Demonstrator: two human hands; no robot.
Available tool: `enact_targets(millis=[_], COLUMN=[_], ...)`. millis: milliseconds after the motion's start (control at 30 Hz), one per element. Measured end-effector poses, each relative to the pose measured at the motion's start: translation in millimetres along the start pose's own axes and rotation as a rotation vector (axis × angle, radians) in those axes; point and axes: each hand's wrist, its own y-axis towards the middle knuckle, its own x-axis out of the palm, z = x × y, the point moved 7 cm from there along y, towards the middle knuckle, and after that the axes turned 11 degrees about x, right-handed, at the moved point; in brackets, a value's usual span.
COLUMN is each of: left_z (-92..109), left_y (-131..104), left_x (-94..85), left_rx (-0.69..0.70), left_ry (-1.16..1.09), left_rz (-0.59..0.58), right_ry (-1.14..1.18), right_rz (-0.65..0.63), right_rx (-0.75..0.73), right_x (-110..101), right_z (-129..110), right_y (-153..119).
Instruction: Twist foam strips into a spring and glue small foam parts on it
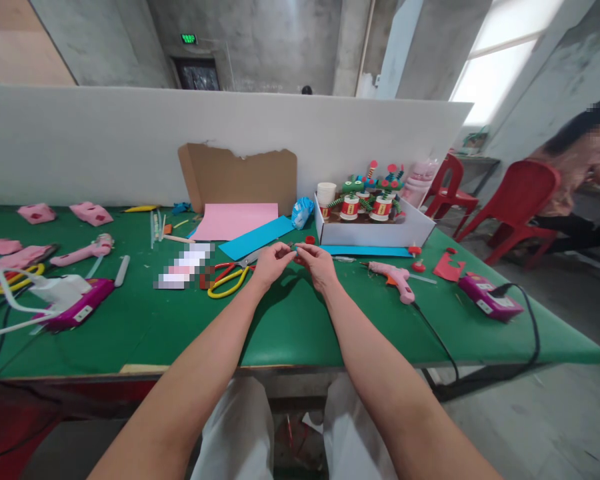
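My left hand (274, 261) and my right hand (316, 263) meet over the middle of the green table. Both sets of fingers are pinched together, fingertips nearly touching, on something small and dark that I cannot make out. Beside my left hand lie scissors (229, 280) with yellow and red handles. Blue paper strips lie just beyond, one (257, 237) behind my left hand and another (367, 251) to the right. A small red round piece (310, 240) sits right behind my fingers. To the right rests a pink glue gun (394, 279), its cord running off the table edge.
A white box (375, 235) holds paper-cup figures (351, 207). Pink paper (240, 221) leans by a cardboard piece (250, 177). Purple power strips (490, 298) stand at both sides, with cords. Another glue gun (84, 251) lies left. A person sits near a red chair (520, 200).
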Motion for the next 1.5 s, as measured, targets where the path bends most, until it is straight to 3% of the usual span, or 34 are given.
enact_targets(millis=[133,300,667,1067,1500], left_z=[-2,-11,-19,-23,-30], left_y=[0,-1,-2,-5,-8], left_x=[-5.1,-2.3,1.3,0.9,9.2], left_rx=[-0.011,-0.090,-0.174,-0.249,-0.326], left_ry=[0.024,-0.119,-0.226,-0.305,-0.448], left_rz=[0.042,0.085,0.070,0.060,0.025], right_ry=[-0.001,0.064,0.140,0.074,0.043], right_rz=[-0.024,0.000,-0.040,-0.011,0.013], right_rx=[0.048,0.086,0.148,0.162,0.121], right_x=[4,2,5,3,-1], right_z=[4,6,11,12,10], right_y=[-2,-2,0,-3,1])
